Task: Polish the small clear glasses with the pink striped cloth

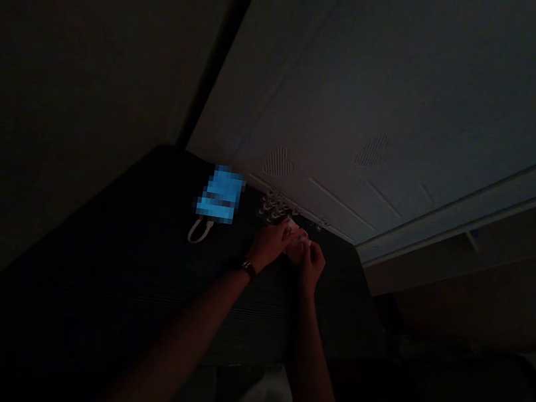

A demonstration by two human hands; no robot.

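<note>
Both of my hands meet over the dark table, pinching a small pink, thin-looking item [296, 248] between them; the dim light hides what kind it is. My left hand [269, 245], with a dark bracelet or watch at the wrist, grips its left side. On its right edge are the closed fingers of my right hand [313, 265]. Just beyond my left hand lies a heap of small shiny ring-like pieces [272, 205]. A few similar pieces [321, 224] sit apart, past my right hand.
A blue-lit, pixelated rectangle [221, 195] lies left of my hands, with a pale loop strap [199, 231] at its near end. The dark tabletop [141, 242] meets a pale panel [345, 91] with heart shapes at the back. Shelving [468, 238] stands to the right.
</note>
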